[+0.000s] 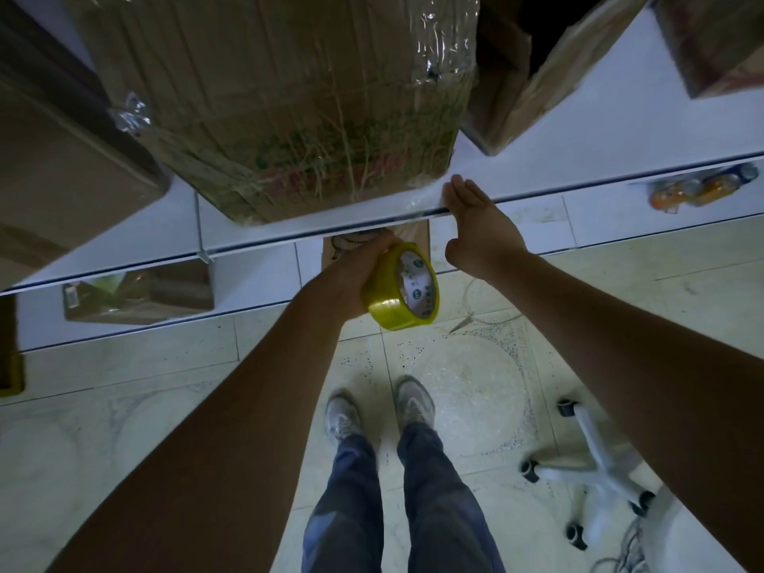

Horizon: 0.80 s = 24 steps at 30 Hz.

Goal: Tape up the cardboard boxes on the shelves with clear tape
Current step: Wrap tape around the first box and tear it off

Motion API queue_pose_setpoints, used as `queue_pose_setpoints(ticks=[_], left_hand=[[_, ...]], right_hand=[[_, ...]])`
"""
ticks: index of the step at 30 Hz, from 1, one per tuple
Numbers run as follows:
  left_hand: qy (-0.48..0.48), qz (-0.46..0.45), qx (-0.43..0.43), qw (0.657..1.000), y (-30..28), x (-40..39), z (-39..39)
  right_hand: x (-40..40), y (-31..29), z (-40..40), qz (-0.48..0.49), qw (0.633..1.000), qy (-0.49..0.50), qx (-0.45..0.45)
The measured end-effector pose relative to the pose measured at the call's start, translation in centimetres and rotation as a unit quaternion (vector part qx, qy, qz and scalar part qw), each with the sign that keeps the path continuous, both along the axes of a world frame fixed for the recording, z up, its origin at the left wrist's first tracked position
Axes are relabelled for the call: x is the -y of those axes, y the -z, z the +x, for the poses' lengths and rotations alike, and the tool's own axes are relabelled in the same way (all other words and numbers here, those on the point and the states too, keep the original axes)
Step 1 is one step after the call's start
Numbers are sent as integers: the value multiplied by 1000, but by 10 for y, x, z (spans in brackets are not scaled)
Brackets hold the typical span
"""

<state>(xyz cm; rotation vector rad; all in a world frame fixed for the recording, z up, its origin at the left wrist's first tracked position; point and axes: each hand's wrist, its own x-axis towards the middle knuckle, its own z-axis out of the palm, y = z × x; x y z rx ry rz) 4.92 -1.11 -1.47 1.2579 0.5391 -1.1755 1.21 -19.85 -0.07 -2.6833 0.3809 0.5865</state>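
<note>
The white shelf [537,175] runs across the view, carrying a big cardboard box [289,97] whose front corner sits at the shelf edge, already shiny with clear tape along its right side. Other boxes stand to either side of it (one at the right looks open at the top). The right hand [475,217] lies flat, fingers straight, on the shelf edge just beside that corner, seemingly smoothing a strip down. The left hand [359,270] grips the roll of tape [403,289] just below the shelf. This box looks nearly sealed; next would likely be pulling fresh tape and breaking it off cleanly.
</note>
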Motion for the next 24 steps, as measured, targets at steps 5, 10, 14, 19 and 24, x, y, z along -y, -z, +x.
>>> queue_pose_setpoints(ticks=[5, 10, 14, 19, 24], left_hand=[[-1, 12, -71, 997, -12, -5, 14], [-11, 29, -94, 995, -37, -3, 13], [-13, 27, -63, 998, -47, -17, 4], [35, 69, -9, 997, -48, -39, -23], [106, 134, 78, 982, -60, -48, -34]], right_hand=[[4, -6, 5, -1, 999, -28, -29], [9, -16, 10, -2, 995, -57, -77], [-3, -27, 24, 25, 996, 85, 34], [-67, -31, 32, 382, 862, 296, -156], [-100, -33, 23, 417, 868, 182, -201]])
